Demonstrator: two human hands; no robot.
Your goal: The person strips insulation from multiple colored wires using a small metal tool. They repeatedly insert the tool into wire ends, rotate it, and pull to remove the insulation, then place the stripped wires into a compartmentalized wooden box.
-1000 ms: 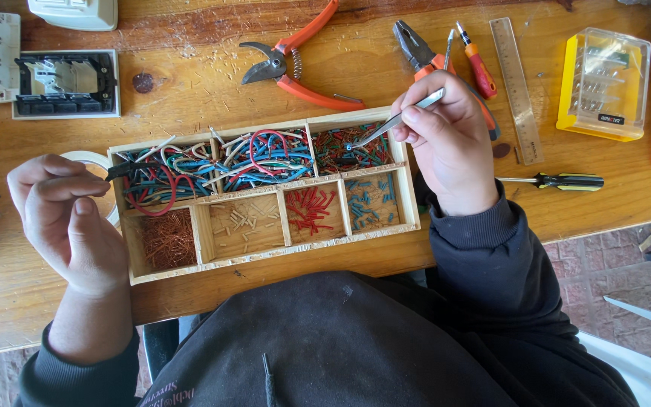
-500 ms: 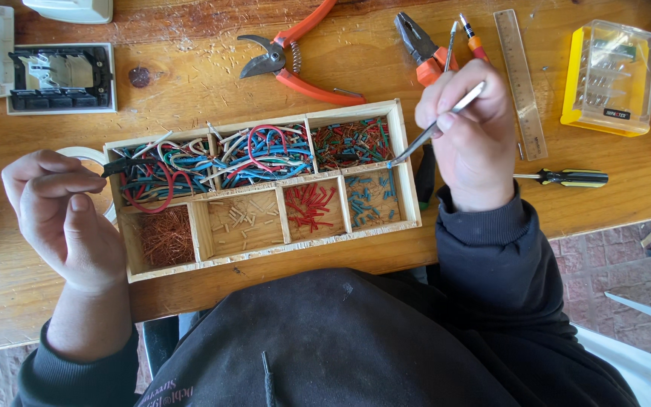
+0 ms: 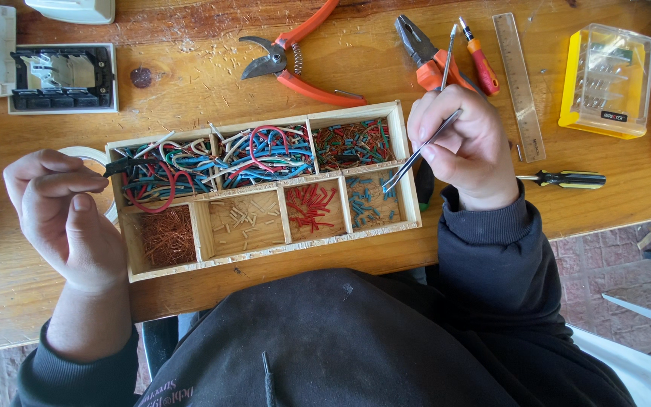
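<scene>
Since the earlier frame our right hand (image 3: 467, 147) has swung the tweezers (image 3: 421, 151) down, tips over blue bits (image 3: 369, 202) | right fingers (image 3: 432, 120) clamped on tweezers | left fingers (image 3: 77, 181) pinched on a black wire end (image 3: 126, 164) at the wooden tray (image 3: 408, 162) edge | keep tips low, steady, nip one bit.

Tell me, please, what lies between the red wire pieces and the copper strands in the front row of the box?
In the head view, one compartment lies between the red pieces and copper strands; it holds small pale pieces.
</scene>
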